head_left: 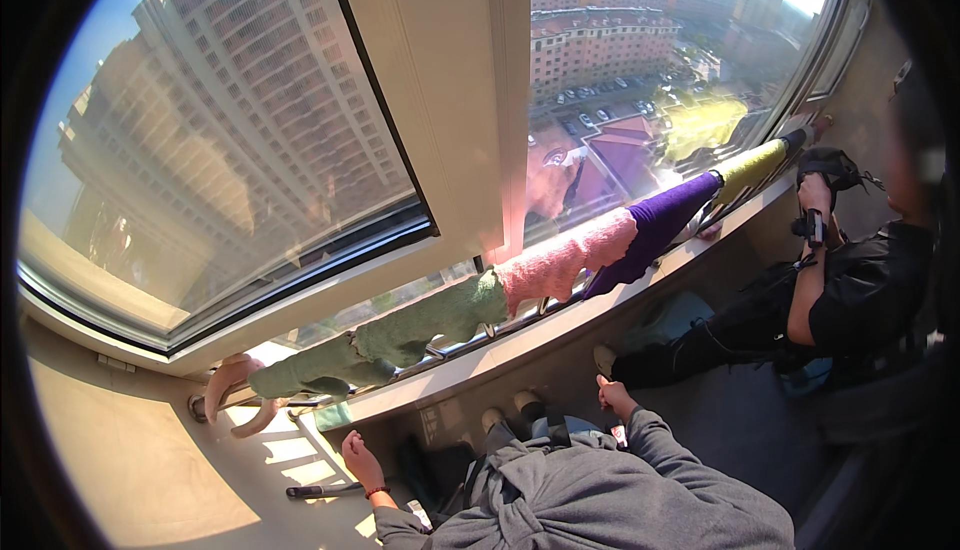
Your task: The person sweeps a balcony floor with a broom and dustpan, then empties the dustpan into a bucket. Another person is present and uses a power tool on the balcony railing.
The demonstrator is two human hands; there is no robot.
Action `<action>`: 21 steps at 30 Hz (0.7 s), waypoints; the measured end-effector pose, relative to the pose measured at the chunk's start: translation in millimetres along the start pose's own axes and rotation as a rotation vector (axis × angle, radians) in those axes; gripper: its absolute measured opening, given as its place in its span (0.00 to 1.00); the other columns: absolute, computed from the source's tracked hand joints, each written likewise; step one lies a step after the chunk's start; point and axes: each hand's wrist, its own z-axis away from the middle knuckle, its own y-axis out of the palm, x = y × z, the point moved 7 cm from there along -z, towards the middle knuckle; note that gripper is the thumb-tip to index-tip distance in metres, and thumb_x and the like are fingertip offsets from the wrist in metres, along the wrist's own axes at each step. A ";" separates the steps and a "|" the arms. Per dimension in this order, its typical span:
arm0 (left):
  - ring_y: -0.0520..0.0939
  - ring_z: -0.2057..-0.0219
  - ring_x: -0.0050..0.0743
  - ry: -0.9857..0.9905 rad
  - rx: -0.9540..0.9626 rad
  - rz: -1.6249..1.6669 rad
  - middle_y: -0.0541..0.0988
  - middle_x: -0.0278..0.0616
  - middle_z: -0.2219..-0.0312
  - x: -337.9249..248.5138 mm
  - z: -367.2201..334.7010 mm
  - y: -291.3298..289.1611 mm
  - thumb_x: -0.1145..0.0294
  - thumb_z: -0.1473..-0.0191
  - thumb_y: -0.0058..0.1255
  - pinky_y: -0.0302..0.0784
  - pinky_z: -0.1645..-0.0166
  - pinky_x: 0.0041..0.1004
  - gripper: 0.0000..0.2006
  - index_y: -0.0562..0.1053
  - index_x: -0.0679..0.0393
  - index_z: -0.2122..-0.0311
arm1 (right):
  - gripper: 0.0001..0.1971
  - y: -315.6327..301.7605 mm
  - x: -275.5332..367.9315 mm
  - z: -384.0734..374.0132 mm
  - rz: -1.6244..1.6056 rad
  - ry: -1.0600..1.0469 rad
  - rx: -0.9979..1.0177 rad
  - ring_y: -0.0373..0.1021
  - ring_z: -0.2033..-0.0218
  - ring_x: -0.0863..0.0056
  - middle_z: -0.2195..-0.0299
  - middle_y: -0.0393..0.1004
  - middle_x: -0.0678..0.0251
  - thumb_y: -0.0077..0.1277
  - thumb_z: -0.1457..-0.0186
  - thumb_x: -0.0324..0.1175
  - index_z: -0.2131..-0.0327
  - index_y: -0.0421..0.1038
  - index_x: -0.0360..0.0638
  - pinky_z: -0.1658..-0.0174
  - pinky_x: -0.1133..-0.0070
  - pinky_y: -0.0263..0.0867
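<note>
My left hand (pixel 363 462), with a band at its wrist, hangs below the left end of the railing. Its fingers are loosely bent, slightly apart, and hold nothing that I can see. Over to the right, my right hand (pixel 614 397) is held low in front of me, fingers curled in and nothing visible in them. Neither touches the cloths draped in a row along the window railing. From left to right these are a pinkish-tan cloth (pixel 228 382), green towels (pixel 420 325), a pink towel (pixel 570 258), a purple towel (pixel 660 225) and a yellow towel (pixel 752 168).
Behind the railing stand large windows (pixel 230 150) with a wide frame post (pixel 440 80). A pale ledge (pixel 480 358) runs beneath the towels. A co-worker in black (pixel 868 285) stands at the right, holding a black item (pixel 832 168). A black-handled object (pixel 325 491) lies near my left hand.
</note>
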 end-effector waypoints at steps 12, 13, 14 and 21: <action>0.75 0.68 0.27 -0.107 0.071 0.036 0.75 0.43 0.67 7.7 5.0 21.7 0.67 0.48 0.45 0.70 0.62 0.23 0.13 0.69 0.64 0.60 | 0.22 9.8 -13.7 -9.1 -0.033 0.018 0.087 0.57 0.90 0.76 0.91 0.58 0.70 0.40 0.45 0.45 0.87 0.60 0.44 0.83 0.77 0.58; 0.75 0.68 0.27 -0.096 0.084 0.045 0.75 0.43 0.67 9.1 8.3 24.0 0.68 0.48 0.45 0.70 0.62 0.23 0.13 0.69 0.64 0.60 | 0.20 9.6 -16.3 -9.9 -0.033 0.037 0.087 0.57 0.90 0.77 0.91 0.59 0.70 0.41 0.45 0.44 0.86 0.61 0.44 0.83 0.78 0.57; 0.75 0.68 0.27 -0.116 0.098 0.065 0.75 0.43 0.68 11.8 12.6 27.2 0.68 0.48 0.45 0.70 0.62 0.23 0.13 0.68 0.64 0.59 | 0.20 10.6 -17.8 -10.6 -0.064 0.039 0.111 0.57 0.89 0.77 0.91 0.58 0.70 0.41 0.45 0.44 0.86 0.61 0.44 0.83 0.78 0.57; 0.77 0.68 0.31 -0.211 0.129 0.034 0.76 0.44 0.69 16.7 55.8 37.4 0.67 0.49 0.44 0.72 0.63 0.25 0.14 0.67 0.64 0.59 | 0.18 16.6 -9.9 -14.7 -0.042 0.082 0.217 0.57 0.89 0.77 0.90 0.58 0.70 0.41 0.46 0.43 0.84 0.60 0.44 0.82 0.76 0.59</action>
